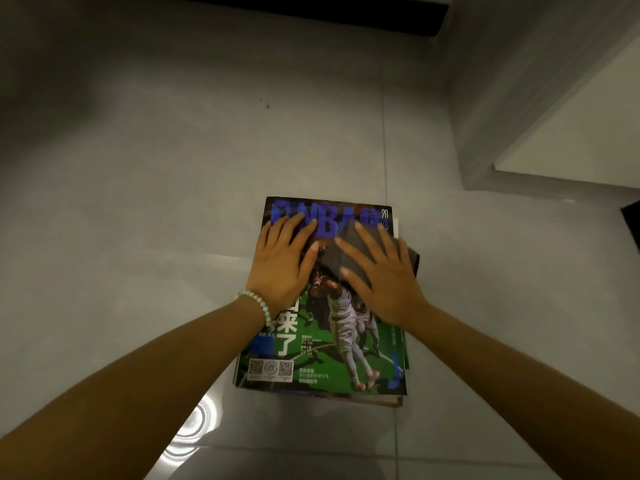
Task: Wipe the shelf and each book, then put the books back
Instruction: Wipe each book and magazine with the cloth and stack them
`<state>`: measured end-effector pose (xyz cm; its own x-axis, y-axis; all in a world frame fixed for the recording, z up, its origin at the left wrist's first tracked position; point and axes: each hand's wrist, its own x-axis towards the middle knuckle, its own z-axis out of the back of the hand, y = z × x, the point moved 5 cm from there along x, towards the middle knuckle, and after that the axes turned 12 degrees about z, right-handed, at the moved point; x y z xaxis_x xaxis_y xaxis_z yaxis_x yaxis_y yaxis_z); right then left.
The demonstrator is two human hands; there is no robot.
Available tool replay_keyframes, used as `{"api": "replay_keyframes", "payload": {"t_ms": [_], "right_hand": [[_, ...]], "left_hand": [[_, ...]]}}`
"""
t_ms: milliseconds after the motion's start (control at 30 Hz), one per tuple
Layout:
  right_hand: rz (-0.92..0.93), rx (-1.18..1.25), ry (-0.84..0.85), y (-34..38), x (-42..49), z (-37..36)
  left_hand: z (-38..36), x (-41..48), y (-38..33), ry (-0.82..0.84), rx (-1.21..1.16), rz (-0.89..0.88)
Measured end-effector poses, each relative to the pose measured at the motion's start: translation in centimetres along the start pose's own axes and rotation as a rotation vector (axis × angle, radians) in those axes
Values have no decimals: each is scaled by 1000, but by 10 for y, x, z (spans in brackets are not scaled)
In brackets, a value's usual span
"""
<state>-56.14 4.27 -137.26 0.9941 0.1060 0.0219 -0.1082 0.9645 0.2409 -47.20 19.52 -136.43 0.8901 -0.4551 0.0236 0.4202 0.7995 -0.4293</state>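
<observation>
So the magazine (322,348) is lying face up on the floor (138,168), a glossy sports cover with basketball players on green and big blue letters across the top. It's the top of a small pile. You can see the edge of at least one book (394,400) poking out under it at the 5 o'clock corner, and a bit more of the pile along the right side.

There's a dark grey cloth (349,244) folded up on the cover, sitting around 1 o'clock from the middle of the magazine. The right hand (384,275) is flat on top of it, fingers straight and spread, pressing down rather than grabbing. The left hand (280,261) is at about 11 o'clock on the cover, also flat with fingers stretched out over the blue title, just holding the thing steady. Nothing is gripped by either hand. There's a pale bead bracelet (258,303) on the left wrist.

The floor is big grey tiles, with a bright light glare (197,417) at 7 o'clock from the pile. Up at 2 o'clock there's the corner of a white cabinet (571,140), well apart from the books.
</observation>
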Motion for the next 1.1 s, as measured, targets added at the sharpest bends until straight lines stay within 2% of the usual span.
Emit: {"api": "replay_keyframes", "payload": {"t_ms": [233,433,533,600,667,733,833,900,1000,1100], "right_hand": [[-169,71,83,-43,66,10],[-15,93,-45,-17,9,2],[-36,253,-118,-6,-40,-10],[-185,552,-192,-7,-60,-11],[-428,926,-292,-12,-65,-7],[-664,1201,-381,-22,-68,-7],[-877,1469,-422,-27,-71,-6],[-978,1532,-386,-26,-74,-1],[-927,1591,-343,-24,-71,12],[-702,1391,-339,-26,-66,28]], "left_hand": [[-5,2,1,28,9,16],[-9,2,2,52,71,28],[-11,2,1,59,97,29],[-11,2,0,55,107,28],[-12,2,-3,55,107,25],[-13,2,-7,69,107,27],[-19,4,-19,104,141,23],[-23,9,-27,133,171,23],[-27,14,-39,176,258,10],[-21,15,-52,206,263,42]]}}
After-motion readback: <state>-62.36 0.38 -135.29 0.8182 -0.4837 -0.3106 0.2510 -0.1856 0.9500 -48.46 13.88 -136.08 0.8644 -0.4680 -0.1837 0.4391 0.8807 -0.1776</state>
